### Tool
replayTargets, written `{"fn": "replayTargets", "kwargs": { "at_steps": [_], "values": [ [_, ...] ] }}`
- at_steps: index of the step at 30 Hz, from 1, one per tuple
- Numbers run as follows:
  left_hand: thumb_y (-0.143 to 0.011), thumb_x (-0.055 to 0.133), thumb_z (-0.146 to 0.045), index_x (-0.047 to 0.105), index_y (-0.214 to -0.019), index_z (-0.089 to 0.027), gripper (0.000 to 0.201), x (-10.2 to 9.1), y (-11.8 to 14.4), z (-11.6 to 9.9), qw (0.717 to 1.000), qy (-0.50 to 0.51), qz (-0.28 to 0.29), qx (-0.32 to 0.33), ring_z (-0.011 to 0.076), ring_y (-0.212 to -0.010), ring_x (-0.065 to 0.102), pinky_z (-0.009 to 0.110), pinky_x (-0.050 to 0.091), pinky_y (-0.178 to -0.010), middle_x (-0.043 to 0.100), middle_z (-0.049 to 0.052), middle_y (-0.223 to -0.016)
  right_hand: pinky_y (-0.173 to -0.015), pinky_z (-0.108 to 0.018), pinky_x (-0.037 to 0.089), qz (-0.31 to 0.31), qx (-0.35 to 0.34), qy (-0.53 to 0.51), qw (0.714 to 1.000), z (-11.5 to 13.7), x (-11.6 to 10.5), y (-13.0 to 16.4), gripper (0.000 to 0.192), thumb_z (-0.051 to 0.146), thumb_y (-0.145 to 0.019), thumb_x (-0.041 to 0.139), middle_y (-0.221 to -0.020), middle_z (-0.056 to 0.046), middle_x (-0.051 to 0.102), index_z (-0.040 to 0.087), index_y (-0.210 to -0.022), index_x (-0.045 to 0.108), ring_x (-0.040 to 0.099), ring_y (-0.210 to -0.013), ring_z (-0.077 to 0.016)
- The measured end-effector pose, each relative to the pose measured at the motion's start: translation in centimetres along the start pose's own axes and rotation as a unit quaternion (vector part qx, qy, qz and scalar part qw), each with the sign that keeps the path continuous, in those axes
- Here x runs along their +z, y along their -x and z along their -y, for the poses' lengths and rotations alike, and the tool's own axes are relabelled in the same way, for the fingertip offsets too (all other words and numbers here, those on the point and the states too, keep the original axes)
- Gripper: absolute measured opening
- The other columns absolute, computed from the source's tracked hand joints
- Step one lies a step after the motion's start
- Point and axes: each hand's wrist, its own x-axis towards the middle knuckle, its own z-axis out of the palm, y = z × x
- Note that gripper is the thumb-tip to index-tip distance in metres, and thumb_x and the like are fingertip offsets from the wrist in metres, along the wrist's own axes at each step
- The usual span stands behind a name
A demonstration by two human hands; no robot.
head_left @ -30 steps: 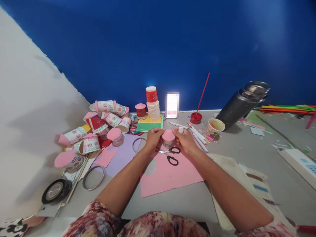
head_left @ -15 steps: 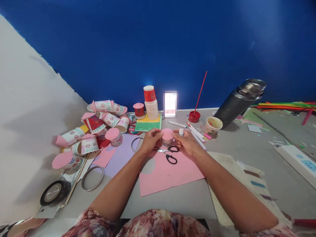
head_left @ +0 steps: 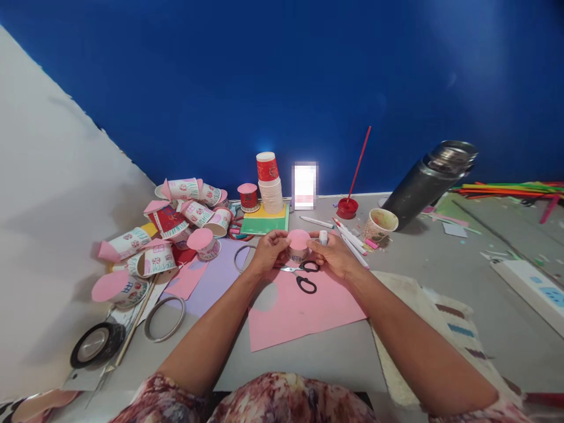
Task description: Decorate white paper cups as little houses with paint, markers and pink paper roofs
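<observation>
Between both hands stands a small decorated paper cup (head_left: 298, 256) with a round pink paper disc (head_left: 298, 239) on top. My left hand (head_left: 270, 254) is closed on the cup's left side, its thumb at the disc's edge. My right hand (head_left: 333, 255) grips the opposite side. A small white tube (head_left: 323, 237), like a glue stick, shows at the right fingers; whether they hold it I cannot tell. Just in front of the cup, black-handled scissors (head_left: 304, 275) lie on pink paper (head_left: 304, 317) with a round cutout. A grey ring (head_left: 242, 258) lies beside my left hand.
Decorated cups with pink tops (head_left: 158, 258) are heaped at left, near tape rolls (head_left: 97, 345). Stacked cups (head_left: 269, 191) stand on a green and yellow book (head_left: 265, 223). Markers (head_left: 351, 238), a used cup (head_left: 380, 226) and a leaning black flask (head_left: 427, 185) are at right.
</observation>
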Motion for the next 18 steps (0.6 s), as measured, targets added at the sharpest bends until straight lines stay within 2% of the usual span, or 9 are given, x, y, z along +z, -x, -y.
{"fn": "replayTargets", "kwargs": {
  "at_steps": [4, 6, 9, 12, 18],
  "values": [
    [-0.065, 0.090, -0.056, 0.058, -0.093, -0.021, 0.055, -0.02, 0.07, -0.13, 1.000, -0.003, 0.002, -0.005, 0.0044, -0.036, 0.034, 0.017, 0.018, -0.040, 0.046, -0.011, -0.048, -0.042, -0.019, 0.029, -0.008, -0.002, 0.003, 1.000, 0.25, 0.22, 0.02, 0.057, 0.045, -0.062, 0.097, -0.052, 0.008, 0.051, 0.016, -0.103, 0.071, 0.035, -0.043, -0.0048],
    [-0.063, 0.091, -0.054, 0.058, -0.095, -0.020, 0.057, -0.04, 0.18, -0.20, 1.000, -0.009, -0.004, -0.004, 0.0044, -0.037, 0.036, 0.017, 0.020, -0.040, 0.048, -0.011, -0.051, -0.042, -0.020, 0.032, -0.005, 0.002, 0.005, 1.000, 0.33, 0.40, 0.08, 0.060, 0.044, -0.060, 0.098, -0.052, 0.008, 0.053, 0.016, -0.104, 0.070, 0.036, -0.043, -0.0051],
    [-0.059, 0.094, -0.049, 0.059, -0.098, -0.019, 0.060, -0.01, 0.33, -0.19, 1.000, -0.026, -0.016, -0.003, 0.0046, -0.039, 0.042, 0.017, 0.026, -0.039, 0.052, -0.011, -0.057, -0.042, -0.021, 0.035, -0.002, 0.009, 0.010, 1.000, 0.32, 0.69, 0.18, 0.063, 0.043, -0.057, 0.099, -0.058, 0.005, 0.060, 0.015, -0.105, 0.069, 0.040, -0.043, -0.0051],
    [-0.060, 0.094, -0.050, 0.058, -0.097, -0.019, 0.060, 0.09, 0.44, -0.16, 0.999, -0.040, -0.022, -0.002, 0.0052, -0.040, 0.045, 0.018, 0.032, -0.039, 0.054, -0.010, -0.061, -0.043, -0.021, 0.038, -0.008, 0.006, 0.016, 1.000, 0.19, 0.72, 0.17, 0.064, 0.044, -0.058, 0.098, -0.060, 0.006, 0.060, 0.015, -0.107, 0.067, 0.042, -0.044, -0.0052],
    [-0.060, 0.095, -0.045, 0.058, -0.112, -0.021, 0.068, 0.60, 0.78, -0.33, 0.997, -0.067, -0.037, 0.011, 0.0073, -0.049, 0.051, 0.023, 0.051, -0.046, 0.057, -0.009, -0.070, -0.047, -0.028, 0.054, -0.036, -0.001, 0.058, 0.998, -0.12, 0.42, -0.11, 0.066, 0.044, -0.061, 0.097, -0.064, 0.007, 0.061, 0.020, -0.115, 0.066, 0.055, -0.048, -0.0108]
  ]
}}
